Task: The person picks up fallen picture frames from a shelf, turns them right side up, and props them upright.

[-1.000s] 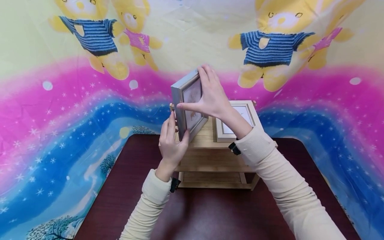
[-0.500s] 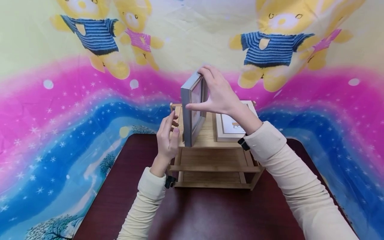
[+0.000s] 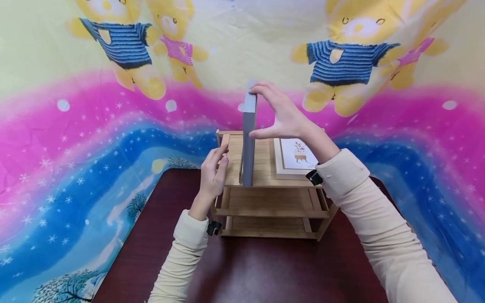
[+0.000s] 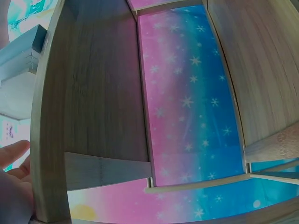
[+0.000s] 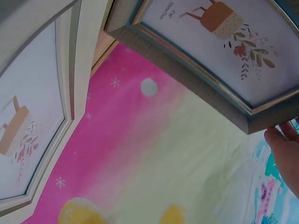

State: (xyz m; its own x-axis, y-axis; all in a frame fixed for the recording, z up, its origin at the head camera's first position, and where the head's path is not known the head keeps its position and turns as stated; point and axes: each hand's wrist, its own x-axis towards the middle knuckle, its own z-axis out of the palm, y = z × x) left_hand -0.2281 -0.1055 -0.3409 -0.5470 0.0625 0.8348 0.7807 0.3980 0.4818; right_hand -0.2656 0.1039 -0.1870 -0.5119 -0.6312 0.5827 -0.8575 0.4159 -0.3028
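Note:
The grey picture frame (image 3: 248, 147) stands upright on the top board of a wooden rack (image 3: 265, 158), edge-on in the head view. My right hand (image 3: 286, 113) grips it, fingers over the top and thumb on the near edge. In the right wrist view, the grey picture frame (image 5: 187, 84) shows a print of a plant pot on legs, and my right hand (image 5: 284, 154) is at its corner. My left hand (image 3: 213, 172) is apart from the frame, to its left by the rack, fingers loosely bent. In the left wrist view my left hand (image 4: 16, 182) is partly cut off.
A cream picture frame (image 3: 284, 172) with a similar print lies face up on the rack's right side. Lower shelves (image 3: 270, 202) are beneath. The rack stands on a dark red table (image 3: 265, 269); a printed bear cloth (image 3: 242, 50) hangs behind.
My right hand has turned the grey picture frame from angled to edge-on and shifted it right. My left hand has let go of its lower corner and drawn away to the left.

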